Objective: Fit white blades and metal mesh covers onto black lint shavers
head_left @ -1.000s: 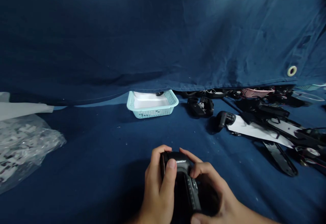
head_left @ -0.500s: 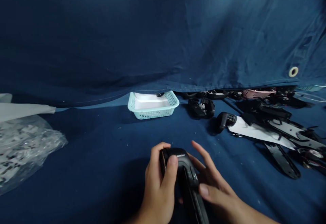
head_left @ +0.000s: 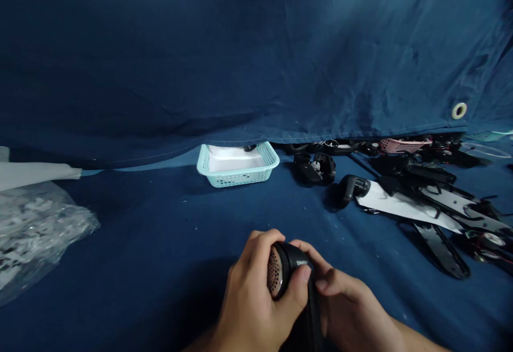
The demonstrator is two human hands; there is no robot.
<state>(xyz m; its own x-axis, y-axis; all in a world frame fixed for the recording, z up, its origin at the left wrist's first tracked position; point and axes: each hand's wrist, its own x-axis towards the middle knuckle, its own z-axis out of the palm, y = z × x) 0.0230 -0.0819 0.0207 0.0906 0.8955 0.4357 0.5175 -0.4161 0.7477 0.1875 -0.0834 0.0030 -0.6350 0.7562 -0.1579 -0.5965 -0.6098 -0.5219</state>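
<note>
Both my hands hold a black fabric shaver close to me, low in the picture. Its round metal guard, full of small holes, faces left. My left hand is closed around the head, fingers over the top and thumb across the front. On the other side my right hand grips the body with thumb and bent fingers, some of them hidden behind it. The handle runs down out of the picture, partly covered by my hands.
A light-blue basket with white lining stands ahead. Black shaver parts and white sheets lie on the right, a pink basket behind. At left is a clear plastic bag of small pieces. A blue cloth hangs behind.
The fabric shaver has turned so that its perforated guard now shows. My right hand's fingers, spread before, have closed in on the body. The view has shifted slightly.
</note>
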